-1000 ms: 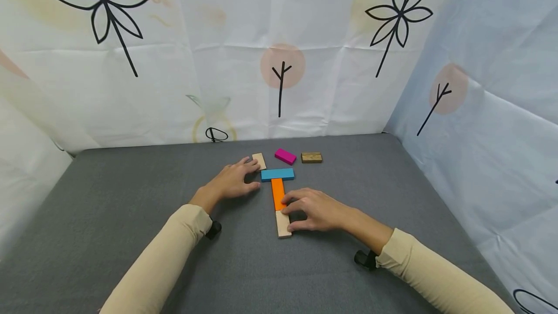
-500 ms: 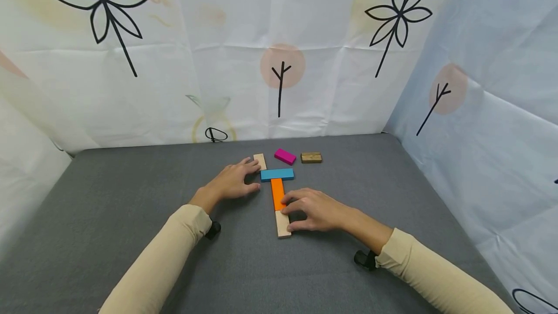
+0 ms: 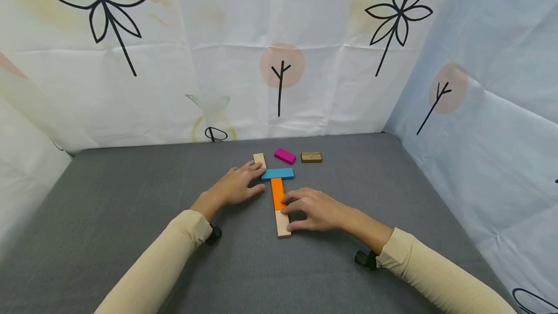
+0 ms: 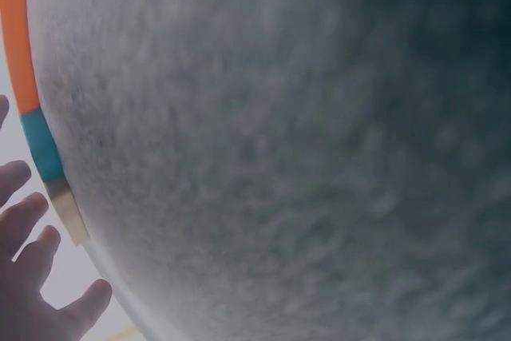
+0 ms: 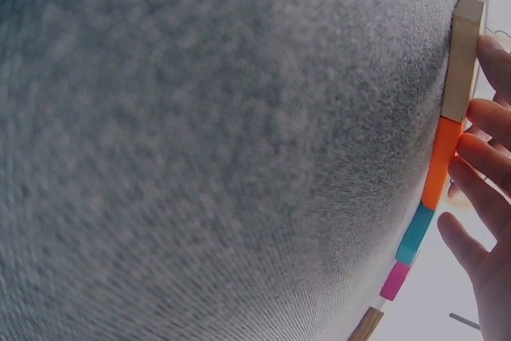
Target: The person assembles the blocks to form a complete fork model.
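A blue wooden block (image 3: 279, 174) lies crosswise on the table, and an orange block (image 3: 277, 193) runs from it toward me. A pale wooden block (image 3: 282, 227) continues that line at the near end. My right hand (image 3: 317, 211) rests its fingertips on the orange and pale blocks where they meet, the thumb at the pale block's right edge. Loosely spread, the fingers of my left hand (image 3: 235, 184) reach the blue block's left end. Behind those fingers lies another pale block (image 3: 259, 160), its near end beside the blue one. In the left wrist view, the left fingers (image 4: 32, 205) look relaxed.
Farther back on the grey table (image 3: 131, 197) lie a magenta block (image 3: 285, 156) and a brown wood-grained block (image 3: 311, 157). A white printed cloth (image 3: 244, 62) hangs behind the table's far edge, and a bluish-white cloth (image 3: 501, 125) along the right.
My left hand has shifted slightly right and toward me, its fingertips now over the blue block's left end. The right hand and the blocks hold their places.
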Tool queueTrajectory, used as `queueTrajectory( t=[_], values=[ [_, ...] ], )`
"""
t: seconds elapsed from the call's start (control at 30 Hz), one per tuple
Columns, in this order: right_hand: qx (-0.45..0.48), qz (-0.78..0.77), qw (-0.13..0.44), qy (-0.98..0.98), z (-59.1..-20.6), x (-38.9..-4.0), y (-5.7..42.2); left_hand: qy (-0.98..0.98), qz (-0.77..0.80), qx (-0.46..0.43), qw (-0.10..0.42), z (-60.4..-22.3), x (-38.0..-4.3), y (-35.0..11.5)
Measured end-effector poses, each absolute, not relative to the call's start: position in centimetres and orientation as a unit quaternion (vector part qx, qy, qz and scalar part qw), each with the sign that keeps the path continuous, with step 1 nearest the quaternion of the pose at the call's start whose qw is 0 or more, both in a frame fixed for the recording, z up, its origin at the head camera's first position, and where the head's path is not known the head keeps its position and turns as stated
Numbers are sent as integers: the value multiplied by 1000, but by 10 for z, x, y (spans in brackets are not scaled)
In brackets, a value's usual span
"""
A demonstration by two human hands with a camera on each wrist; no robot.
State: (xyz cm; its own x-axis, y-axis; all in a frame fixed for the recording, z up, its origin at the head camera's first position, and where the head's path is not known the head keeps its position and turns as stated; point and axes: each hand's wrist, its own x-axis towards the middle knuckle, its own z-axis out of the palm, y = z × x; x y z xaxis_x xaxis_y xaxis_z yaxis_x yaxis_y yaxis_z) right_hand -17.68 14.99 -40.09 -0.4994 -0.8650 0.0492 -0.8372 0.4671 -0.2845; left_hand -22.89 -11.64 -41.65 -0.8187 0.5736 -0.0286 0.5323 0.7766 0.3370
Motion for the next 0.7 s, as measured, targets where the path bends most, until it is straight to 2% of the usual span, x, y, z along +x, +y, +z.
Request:
queueTrajectory(
  t=[0.37,0.7],
  values=[
    [-497,-133,46,856,-400,-177,149,926,146,339,77,-415,-212,-109],
    [-480,-151,21,864,-399,-184,152,925,136,345,80,-414,-210,-106]
  ],
)
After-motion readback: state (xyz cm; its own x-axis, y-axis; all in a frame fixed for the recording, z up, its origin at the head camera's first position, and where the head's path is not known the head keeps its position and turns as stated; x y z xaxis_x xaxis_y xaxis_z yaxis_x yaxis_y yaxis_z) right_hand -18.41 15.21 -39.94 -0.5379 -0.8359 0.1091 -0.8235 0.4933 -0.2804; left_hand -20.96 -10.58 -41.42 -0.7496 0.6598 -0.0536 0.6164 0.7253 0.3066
